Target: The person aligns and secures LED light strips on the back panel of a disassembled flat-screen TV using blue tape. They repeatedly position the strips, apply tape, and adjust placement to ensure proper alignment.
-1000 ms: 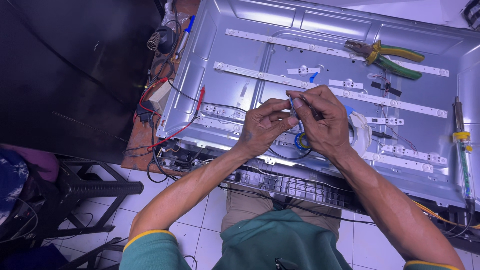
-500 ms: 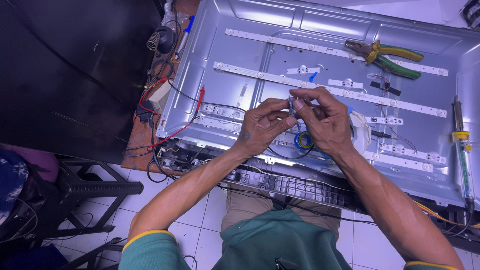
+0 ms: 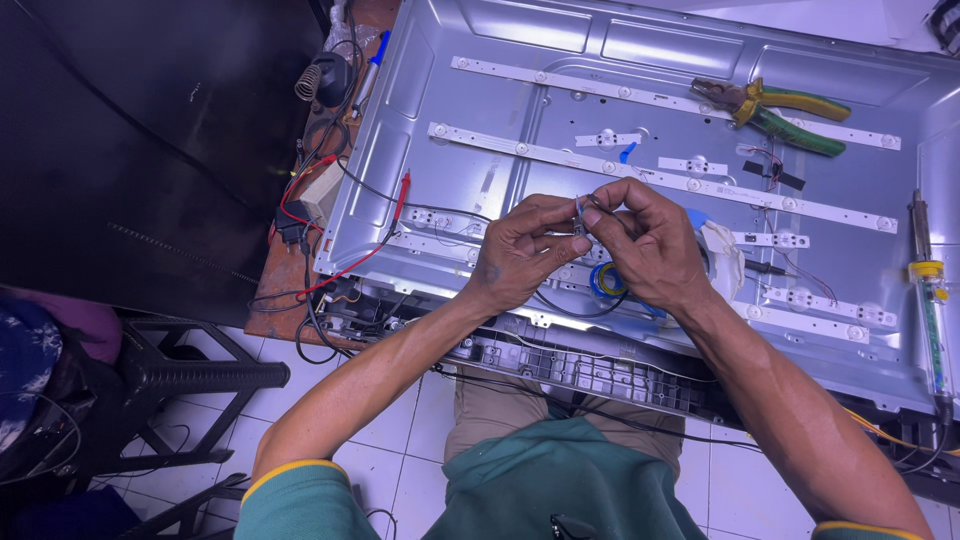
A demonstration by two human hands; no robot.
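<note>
Left hand: curling its fingers narrowly, thumb and forefinger pinching a small part from the left.
Right hand: meeting the left one fingertip to fingertip, pinching the same part from the right.
Part: tiny, being held in the air between both hands above the lower middle of the panel; its kind is too small to tell.
Panel: a grey metal back pan lying flat, carrying white strips running across it.
Tape roll: blue, lying on the panel just under the right hand.
Pliers: green and yellow handles, resting on the top strip, well apart from the hands.
Soldering iron: lying along the panel's right edge.
Red probe: lying on the panel's left side, its lead trailing off to the bench.
</note>
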